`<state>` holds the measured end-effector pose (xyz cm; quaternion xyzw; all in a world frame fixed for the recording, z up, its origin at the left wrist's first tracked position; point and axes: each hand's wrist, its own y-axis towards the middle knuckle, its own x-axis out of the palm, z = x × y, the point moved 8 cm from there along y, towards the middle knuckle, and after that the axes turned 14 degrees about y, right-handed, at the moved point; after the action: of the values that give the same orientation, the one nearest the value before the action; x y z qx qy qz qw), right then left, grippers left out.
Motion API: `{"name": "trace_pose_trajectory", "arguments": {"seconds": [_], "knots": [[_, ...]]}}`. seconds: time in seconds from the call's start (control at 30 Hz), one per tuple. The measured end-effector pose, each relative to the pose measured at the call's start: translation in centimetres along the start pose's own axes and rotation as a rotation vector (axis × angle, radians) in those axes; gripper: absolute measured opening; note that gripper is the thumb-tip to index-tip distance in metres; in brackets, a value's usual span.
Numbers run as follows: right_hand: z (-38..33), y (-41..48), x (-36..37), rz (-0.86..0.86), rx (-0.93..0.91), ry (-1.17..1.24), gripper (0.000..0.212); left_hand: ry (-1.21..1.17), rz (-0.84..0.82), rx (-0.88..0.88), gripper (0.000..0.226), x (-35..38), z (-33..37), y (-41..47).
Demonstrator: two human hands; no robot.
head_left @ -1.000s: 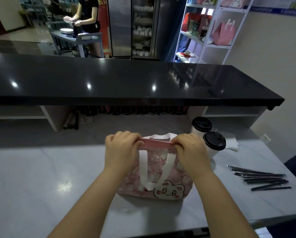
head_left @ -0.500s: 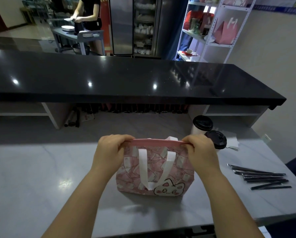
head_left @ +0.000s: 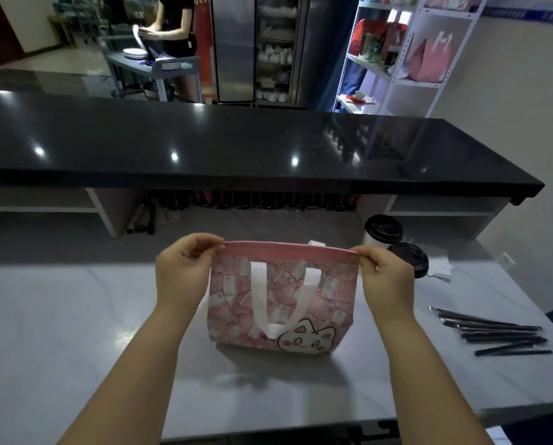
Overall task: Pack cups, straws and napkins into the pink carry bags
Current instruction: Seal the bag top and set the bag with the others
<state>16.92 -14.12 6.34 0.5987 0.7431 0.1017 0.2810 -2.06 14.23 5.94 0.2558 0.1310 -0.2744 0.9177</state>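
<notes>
Now left hand (head_left: 185, 271) and right hand (head_left: 386, 279) pinch pink bag (head_left: 281, 300) rim.

You have one pink carry bag (head_left: 281, 293), two lidded cups (head_left: 383, 231), what looks like one white napkin (head_left: 440, 271), and roughly six black straws (head_left: 493, 332), overlapping too much to count exactly.

Pink bag (head_left: 281, 303) between both hands' fingers (head_left: 204, 248)

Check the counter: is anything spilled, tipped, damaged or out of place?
Nothing stands out. The pink bag is held upright, the left hand and right hand each pinching a top corner. Both cups stand upright, lids on; the straws lie together on the counter.
</notes>
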Motion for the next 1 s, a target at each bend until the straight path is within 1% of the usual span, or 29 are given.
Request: {"name": "trace_pose_trajectory", "arguments": {"seconds": [0.07,0.1,0.2,0.23,0.33,0.4,0.47,0.5,0.6,0.67,0.77,0.9,1.0], "knots": [[1.1,-0.2,1.1,-0.027,0.115,0.153,0.030,-0.053,0.002,-0.036,0.023,-0.4,-1.0,-0.2],[1.8,-0.5,1.7,-0.052,0.188,0.237,0.033,-0.088,-0.023,-0.083,0.026,-0.3,-1.8,-0.4],[5.3,-2.9,2.7,-0.082,0.425,0.503,0.047,-0.172,-0.143,-0.240,0.046,0.1,-5.4,-2.5],[6.5,-4.2,2.6,-0.079,0.488,0.566,0.047,-0.187,-0.187,-0.286,0.048,0.3,-6.7,-3.6],[9.2,-8.0,2.1,-0.083,0.563,0.643,0.046,-0.173,-0.283,-0.390,0.042,1.1,-10.1,-7.5],[10.0,-9.7,2.3,-0.104,0.582,0.677,0.050,-0.167,-0.291,-0.441,0.035,1.4,-11.2,-8.9],[10.1,-10.4,3.1,-0.135,0.585,0.696,0.056,-0.182,-0.291,-0.451,0.029,1.7,-11.4,-8.8],[9.9,-10.4,3.5,-0.152,0.579,0.699,0.056,-0.190,-0.294,-0.446,0.029,1.9,-11.4,-8.6],[9.3,-10.5,4.8,-0.195,0.570,0.692,0.035,-0.197,-0.309,-0.450,0.030,2.4,-11.3,-8.4],[9.2,-10.8,5.3,-0.186,0.586,0.675,0.026,-0.205,-0.317,-0.456,0.026,2.7,-11.4,-8.4],[9.6,-11.3,5.2,-0.144,0.605,0.661,0.026,-0.206,-0.308,-0.454,0.026,2.8,-11.6,-8.2],[11.0,-12.0,4.3,-0.091,0.649,0.569,0.025,-0.221,-0.255,-0.471,0.030,2.0,-12.8,-8.7],[11.5,-12.4,4.4,-0.088,0.672,0.537,0.021,-0.191,-0.282,-0.476,0.024,2.4,-13.3,-9.1]]}}
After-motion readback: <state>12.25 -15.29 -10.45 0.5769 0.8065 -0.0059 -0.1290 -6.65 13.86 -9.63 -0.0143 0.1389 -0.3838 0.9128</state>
